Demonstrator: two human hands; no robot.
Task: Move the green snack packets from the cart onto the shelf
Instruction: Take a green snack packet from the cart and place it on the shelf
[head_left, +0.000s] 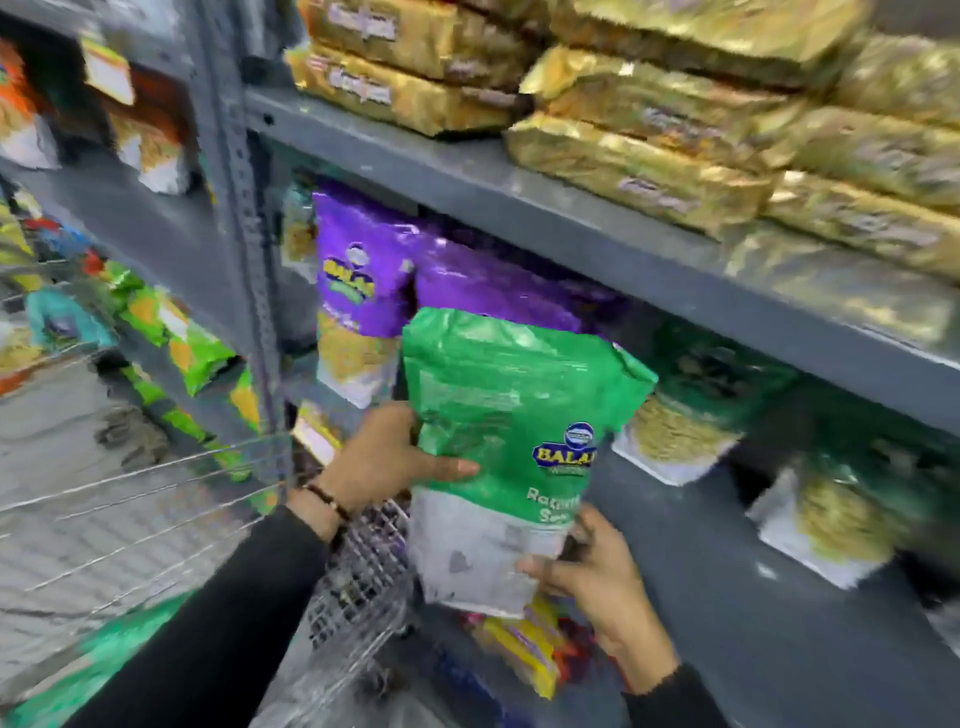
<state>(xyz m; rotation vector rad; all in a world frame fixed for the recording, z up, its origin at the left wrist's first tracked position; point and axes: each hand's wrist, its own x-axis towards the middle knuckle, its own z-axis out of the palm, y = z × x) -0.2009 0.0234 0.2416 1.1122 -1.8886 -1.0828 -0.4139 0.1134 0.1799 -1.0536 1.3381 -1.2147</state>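
Observation:
I hold a green snack packet (509, 415) upright in front of the grey shelf (727, 545), over the cart's wire edge. My left hand (387, 457) grips its left side, thumb across the front. My right hand (597, 577) holds its white lower corner from below. More green packets (696, 405) stand further back on the same shelf, to the right. The wire cart (358, 587) is at the lower left; a green packet (119, 649) lies in it, blurred.
Purple packets (358, 280) stand on the shelf behind the held packet. Gold packets (649, 130) are stacked on the shelf board above. A grey upright post (244, 208) divides this bay from the left one, which holds green-orange packets (176, 338). Yellow packets (524, 644) lie lower down.

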